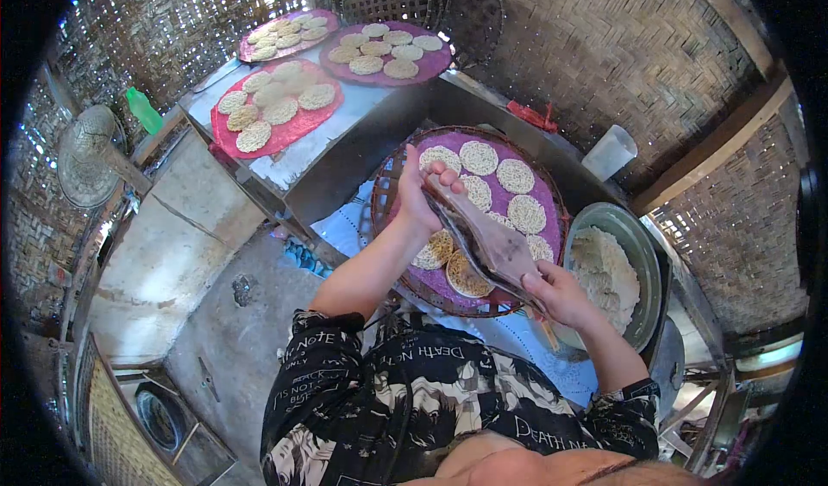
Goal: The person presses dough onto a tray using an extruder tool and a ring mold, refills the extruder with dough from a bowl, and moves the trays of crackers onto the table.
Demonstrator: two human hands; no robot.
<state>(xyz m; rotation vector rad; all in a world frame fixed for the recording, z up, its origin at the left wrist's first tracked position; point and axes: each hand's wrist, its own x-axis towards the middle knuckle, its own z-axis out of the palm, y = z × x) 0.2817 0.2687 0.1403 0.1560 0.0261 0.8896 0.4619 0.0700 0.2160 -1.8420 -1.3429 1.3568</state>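
Note:
My left hand (pixel 424 194) grips the upper left end of a flat, greyish-brown folded piece (pixel 493 238), its fingers curled over the edge. The lower right end of the same piece is held by my right hand (pixel 559 293). It is tilted above a round woven tray (pixel 379 219) lined with purple cloth (pixel 552 194). Round, lacy pale discs (pixel 516 176) lie on that cloth, and a browner disc (pixel 466 277) sits near its front edge. The held piece and my forearms hide part of the tray.
Three cloth-covered trays of discs, one red (pixel 302 122) and two purple (pixel 366 65), stand on a raised surface at the back left. Right of the woven tray is a green basin (pixel 647 283) of pale flour-like material (pixel 604 270). A translucent container (pixel 611 152) stands behind it.

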